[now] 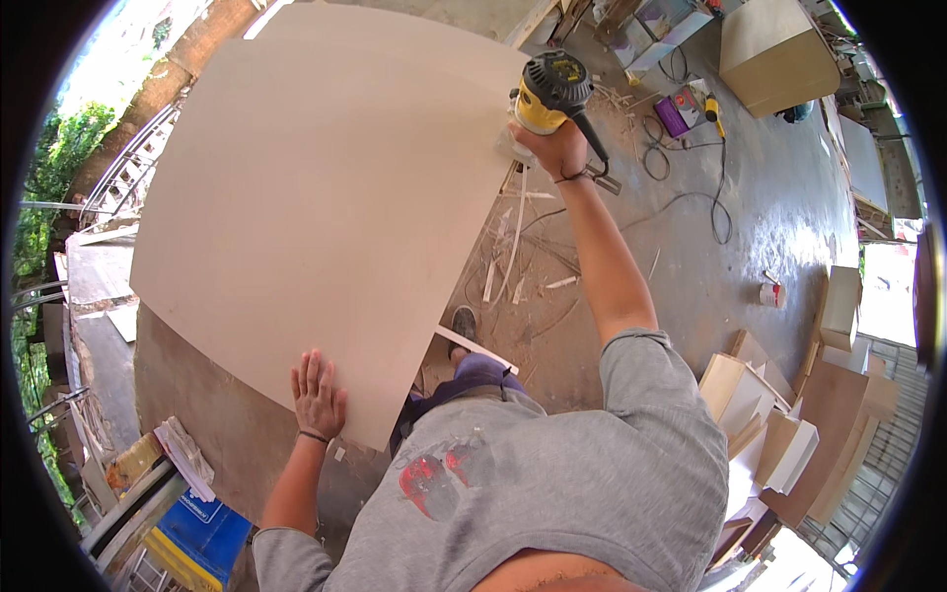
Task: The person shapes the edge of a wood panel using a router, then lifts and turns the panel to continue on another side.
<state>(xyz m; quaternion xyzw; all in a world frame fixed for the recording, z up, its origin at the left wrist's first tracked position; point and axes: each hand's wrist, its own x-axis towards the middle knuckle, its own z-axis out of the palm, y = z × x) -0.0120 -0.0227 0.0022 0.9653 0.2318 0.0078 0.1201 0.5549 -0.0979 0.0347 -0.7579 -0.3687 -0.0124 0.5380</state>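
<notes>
A large pale sheet of board lies in front of me, filling the left and middle of the view. With its fingers stretched out, my left hand rests flat on the near edge of the board. My right arm reaches far forward, and my right hand is wrapped round a yellow and black trim router. The router stands at the board's right edge, its cord hanging off to the right. Its bit is hidden. A thin pale strip hangs down from the edge beside the router.
Shavings and offcuts litter the floor under the right edge. Farther right are a purple box, a yellow-handled tool, looping cords and a small white tub. A cabinet box stands far right; wooden pieces are stacked near right.
</notes>
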